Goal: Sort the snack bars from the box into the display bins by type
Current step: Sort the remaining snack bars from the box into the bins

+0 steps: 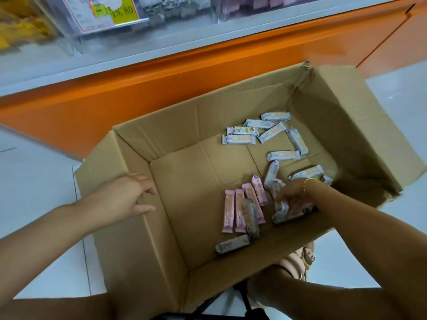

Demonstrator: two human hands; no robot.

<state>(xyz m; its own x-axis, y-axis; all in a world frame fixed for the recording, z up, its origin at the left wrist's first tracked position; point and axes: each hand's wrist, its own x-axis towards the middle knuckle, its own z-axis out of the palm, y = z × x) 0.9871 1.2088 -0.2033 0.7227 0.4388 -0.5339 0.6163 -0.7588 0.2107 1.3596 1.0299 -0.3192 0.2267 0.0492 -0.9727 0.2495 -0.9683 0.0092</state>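
An open cardboard box [175, 144] stands on the floor in front of me. Several white-wrapped snack bars [272, 132] lie scattered at its far right. Several pink-wrapped bars [233, 209] lie side by side near the middle of the bottom, with a grey bar [250, 215] across them and another grey bar [232, 244] nearer me. My right hand [292, 196] reaches into the box at the right and grips a bunch of grey bars [283, 212]. My left hand [126, 195] rests on the box's left flap, fingers relaxed, holding nothing.
Clear display bins [147, 17] with a yellow and red price label [104, 10] sit on a pale shelf above an orange base panel [208, 65]. Pale floor tiles [34, 192] surround the box. A foot in a pink slipper [300, 259] shows under the box's near edge.
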